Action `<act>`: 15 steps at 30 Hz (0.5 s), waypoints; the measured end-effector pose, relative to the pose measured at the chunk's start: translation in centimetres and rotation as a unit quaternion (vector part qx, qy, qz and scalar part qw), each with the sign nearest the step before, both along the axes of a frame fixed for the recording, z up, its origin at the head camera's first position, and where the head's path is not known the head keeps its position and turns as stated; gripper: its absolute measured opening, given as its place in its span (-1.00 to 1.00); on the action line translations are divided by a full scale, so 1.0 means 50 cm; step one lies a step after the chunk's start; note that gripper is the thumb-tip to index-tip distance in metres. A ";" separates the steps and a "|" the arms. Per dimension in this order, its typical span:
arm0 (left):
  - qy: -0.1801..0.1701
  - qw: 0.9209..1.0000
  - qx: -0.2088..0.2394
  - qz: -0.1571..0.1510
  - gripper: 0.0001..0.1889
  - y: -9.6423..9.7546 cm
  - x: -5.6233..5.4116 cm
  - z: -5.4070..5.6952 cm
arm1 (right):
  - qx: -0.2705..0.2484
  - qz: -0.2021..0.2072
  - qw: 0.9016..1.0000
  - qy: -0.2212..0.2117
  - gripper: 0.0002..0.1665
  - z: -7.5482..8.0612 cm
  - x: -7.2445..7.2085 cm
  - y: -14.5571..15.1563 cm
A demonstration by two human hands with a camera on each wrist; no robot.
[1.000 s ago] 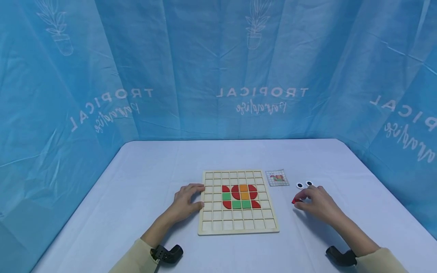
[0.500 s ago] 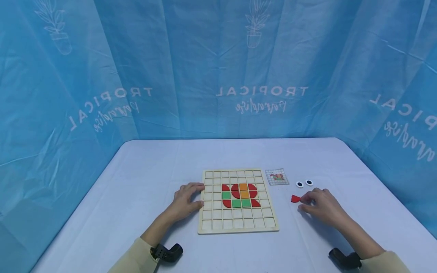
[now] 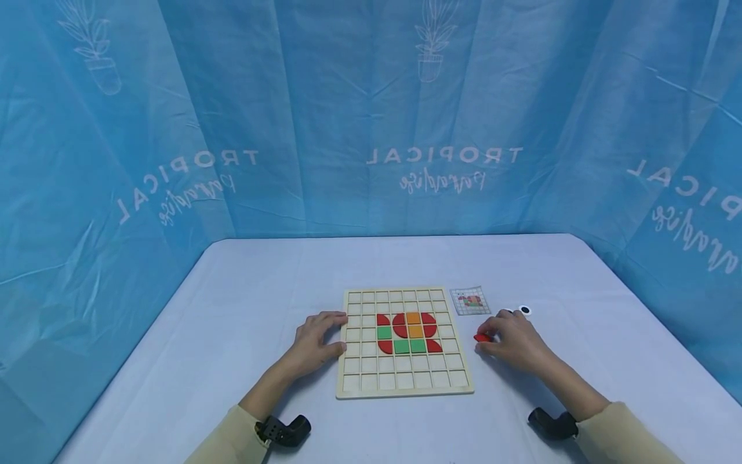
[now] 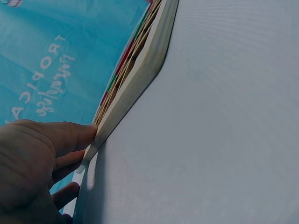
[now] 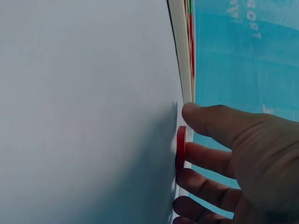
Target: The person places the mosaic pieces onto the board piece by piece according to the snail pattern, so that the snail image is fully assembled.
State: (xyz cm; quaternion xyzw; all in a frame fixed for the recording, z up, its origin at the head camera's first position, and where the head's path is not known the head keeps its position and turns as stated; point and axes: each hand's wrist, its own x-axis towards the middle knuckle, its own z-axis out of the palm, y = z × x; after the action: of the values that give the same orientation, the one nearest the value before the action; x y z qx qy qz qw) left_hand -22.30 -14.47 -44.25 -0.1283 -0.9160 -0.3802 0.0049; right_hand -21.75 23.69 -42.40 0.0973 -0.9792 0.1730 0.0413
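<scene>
My left hand [image 3: 313, 343] rests against the left edge of a wooden grid board [image 3: 371, 383], thumb and index fingertip apart along it. In the left wrist view the thumb [image 4: 77, 140] lies at the board's rim. Red quarter-round tiles [image 3: 433, 347], green square tiles [image 3: 384, 333] and orange square tiles [image 3: 413, 318] sit in the grid's middle cells. Just right of the board, my right hand [image 3: 513, 339] holds a red tile [image 3: 482, 337] at its fingertips, low over the table. The right wrist view shows that tile edge-on beside thumb and fingers, its outline partly hidden.
A small picture card [image 3: 470, 301] with a gridded pattern lies beyond the board's right side. Two white eye-like discs lie behind the right hand; one disc [image 3: 524, 310] shows, the other is mostly covered. Blue curtains [image 3: 371, 129] enclose the white table [image 3: 278, 277].
The right hand slid back along the red tile, then moved left toward the board, bringing the tile along. It now covers most of one eye disc. Left hand and board have stayed put.
</scene>
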 end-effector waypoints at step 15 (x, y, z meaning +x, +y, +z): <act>-0.001 1.000 -0.003 0.005 -0.50 0.000 -0.002 -0.003 | 0.017 -0.028 0.999 0.028 -0.64 -0.009 0.002 0.021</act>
State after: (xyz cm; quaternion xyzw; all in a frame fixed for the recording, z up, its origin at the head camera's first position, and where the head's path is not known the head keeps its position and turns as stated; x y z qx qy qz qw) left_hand -22.39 -14.46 -44.40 -0.1236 -0.9177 -0.3774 0.0059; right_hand -21.64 24.74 -42.87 0.0758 -0.9828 0.1522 0.0722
